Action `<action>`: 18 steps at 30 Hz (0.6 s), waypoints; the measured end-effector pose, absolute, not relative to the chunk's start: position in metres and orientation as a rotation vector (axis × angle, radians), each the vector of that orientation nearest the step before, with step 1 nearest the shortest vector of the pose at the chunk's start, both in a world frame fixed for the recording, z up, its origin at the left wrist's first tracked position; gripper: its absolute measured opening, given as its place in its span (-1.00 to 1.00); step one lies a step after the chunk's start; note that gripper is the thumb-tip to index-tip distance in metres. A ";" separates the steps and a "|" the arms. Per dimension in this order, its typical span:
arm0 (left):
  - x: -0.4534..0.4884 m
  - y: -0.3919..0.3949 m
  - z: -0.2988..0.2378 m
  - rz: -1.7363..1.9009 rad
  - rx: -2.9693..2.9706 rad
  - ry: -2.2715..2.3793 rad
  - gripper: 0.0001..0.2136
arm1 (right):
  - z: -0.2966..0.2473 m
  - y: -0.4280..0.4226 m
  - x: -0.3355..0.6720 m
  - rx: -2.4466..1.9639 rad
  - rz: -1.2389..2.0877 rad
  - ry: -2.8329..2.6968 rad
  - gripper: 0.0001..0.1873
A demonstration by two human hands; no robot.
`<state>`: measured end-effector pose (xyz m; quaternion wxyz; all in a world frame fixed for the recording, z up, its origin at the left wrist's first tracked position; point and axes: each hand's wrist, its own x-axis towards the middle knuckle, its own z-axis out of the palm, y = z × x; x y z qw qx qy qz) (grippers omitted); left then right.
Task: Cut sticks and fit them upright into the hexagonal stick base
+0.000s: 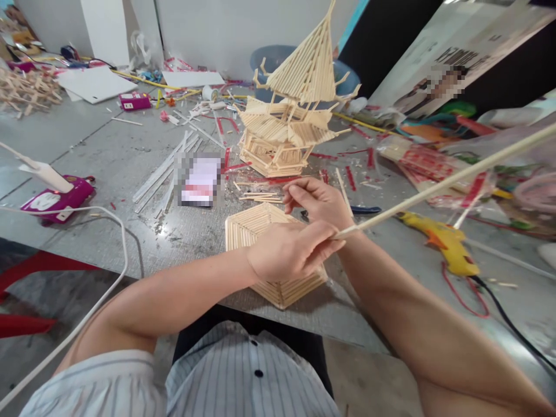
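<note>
My left hand (292, 250) pinches one end of a long pale wooden stick (434, 188), which slants up to the right and out of view. Just beyond it, my right hand (316, 200) has its fingers curled and thumb closed against them; whatever they hold, if anything, cannot be made out. Beneath both hands, a hexagonal panel of glued wooden sticks (243, 231) lies flat near the table's front edge, partly covered by my left hand and forearm. Several short cut sticks (260, 196) lie behind the panel. Farther back stands a tiered pagoda model (289, 124) made of similar sticks.
A yellow glue gun (447, 243) with its cord lies on the right. Blue-handled pliers (365, 209) are beside my right wrist. On the left are a phone (200, 180), white glue sticks (167, 171) and a purple device (58, 200) with a cable. Red scraps litter the table (186, 237).
</note>
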<state>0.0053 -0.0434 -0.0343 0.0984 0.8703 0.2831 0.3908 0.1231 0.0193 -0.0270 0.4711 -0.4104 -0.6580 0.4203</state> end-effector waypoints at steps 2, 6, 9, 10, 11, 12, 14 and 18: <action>0.005 -0.042 -0.036 1.146 2.630 0.790 -0.56 | -0.029 0.015 0.129 -1.047 1.032 -1.638 -0.51; 0.004 -0.040 -0.038 1.143 2.692 0.771 -0.60 | -0.031 0.008 0.126 -1.025 0.990 -1.603 -0.50; 0.002 -0.037 -0.036 1.153 2.514 0.906 -0.61 | -0.031 0.005 0.125 -0.959 1.052 -1.475 -0.65; 0.001 -0.036 -0.035 1.164 2.414 0.937 -0.63 | -0.031 0.005 0.126 -0.937 1.081 -1.441 -0.68; 0.001 -0.034 -0.034 1.169 2.311 0.956 -0.65 | -0.031 0.004 0.128 -0.915 1.102 -1.415 -0.72; 0.001 -0.032 -0.034 1.168 2.216 0.966 -0.67 | -0.031 0.004 0.130 -0.893 1.106 -1.396 -0.73; 0.001 -0.028 -0.035 1.151 2.071 0.981 -0.71 | -0.032 0.004 0.134 -0.852 1.088 -1.380 -0.67; 0.003 -0.021 -0.038 1.143 1.876 0.979 -0.74 | -0.035 0.002 0.136 -0.823 1.034 -1.435 -0.69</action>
